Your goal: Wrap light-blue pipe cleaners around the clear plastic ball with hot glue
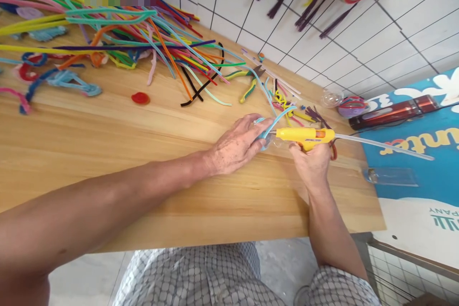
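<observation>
My left hand [236,146] is closed, pinching a light-blue pipe cleaner [281,115] that is partly coiled under its fingers. One loose end of it reaches up and to the right. Something clear shows beside the coil, mostly hidden by my fingers. My right hand [312,161] is wrapped around the handle of a yellow hot glue gun [296,135]. Its nozzle points left and meets the blue pipe cleaner near my left fingertips. A long translucent glue stick [383,146] sticks out of the gun's back end.
Many coloured pipe cleaners [165,52] are heaped at the back left. Green-and-yellow pliers [248,81] lie behind my hands, a red disc [140,98] to the left. Clippings [283,100], a clear dome [332,98] and a dark red cylinder [394,111] are at the right. A tiled wall [272,33] bounds the back.
</observation>
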The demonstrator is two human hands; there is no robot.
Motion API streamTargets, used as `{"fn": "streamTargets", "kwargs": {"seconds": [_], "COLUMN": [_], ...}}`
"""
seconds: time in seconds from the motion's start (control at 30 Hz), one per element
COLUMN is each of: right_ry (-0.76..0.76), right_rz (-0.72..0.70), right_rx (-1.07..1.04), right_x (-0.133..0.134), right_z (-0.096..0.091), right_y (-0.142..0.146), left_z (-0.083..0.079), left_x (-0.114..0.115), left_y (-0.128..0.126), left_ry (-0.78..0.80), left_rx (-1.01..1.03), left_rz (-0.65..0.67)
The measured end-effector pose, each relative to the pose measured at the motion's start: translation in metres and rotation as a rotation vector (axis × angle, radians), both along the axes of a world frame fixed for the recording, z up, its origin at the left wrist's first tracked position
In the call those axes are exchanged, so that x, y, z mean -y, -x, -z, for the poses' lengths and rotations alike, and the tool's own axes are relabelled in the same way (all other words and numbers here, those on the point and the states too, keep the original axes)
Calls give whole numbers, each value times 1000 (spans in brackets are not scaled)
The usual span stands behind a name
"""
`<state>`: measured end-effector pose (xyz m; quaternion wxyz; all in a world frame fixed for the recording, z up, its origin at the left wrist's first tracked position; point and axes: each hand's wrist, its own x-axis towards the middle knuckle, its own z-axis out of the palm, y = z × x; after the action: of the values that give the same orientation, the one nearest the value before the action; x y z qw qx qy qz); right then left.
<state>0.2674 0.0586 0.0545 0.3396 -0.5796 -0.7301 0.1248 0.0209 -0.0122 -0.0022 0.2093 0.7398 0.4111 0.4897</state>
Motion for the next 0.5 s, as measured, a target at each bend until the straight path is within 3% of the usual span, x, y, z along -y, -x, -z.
{"fn": "streamTargets", "kwargs": {"seconds": [0.5], "right_ry": [-21], "right_rz": [-34], "right_rx": [7], "right_x": [0], "right_z": [-1], "right_y": [-5], "left_z": [3], "left_x": [0], "left_y": [-4], "left_ry": [28], "left_rx": [-27], "left_rz": [-31]}}
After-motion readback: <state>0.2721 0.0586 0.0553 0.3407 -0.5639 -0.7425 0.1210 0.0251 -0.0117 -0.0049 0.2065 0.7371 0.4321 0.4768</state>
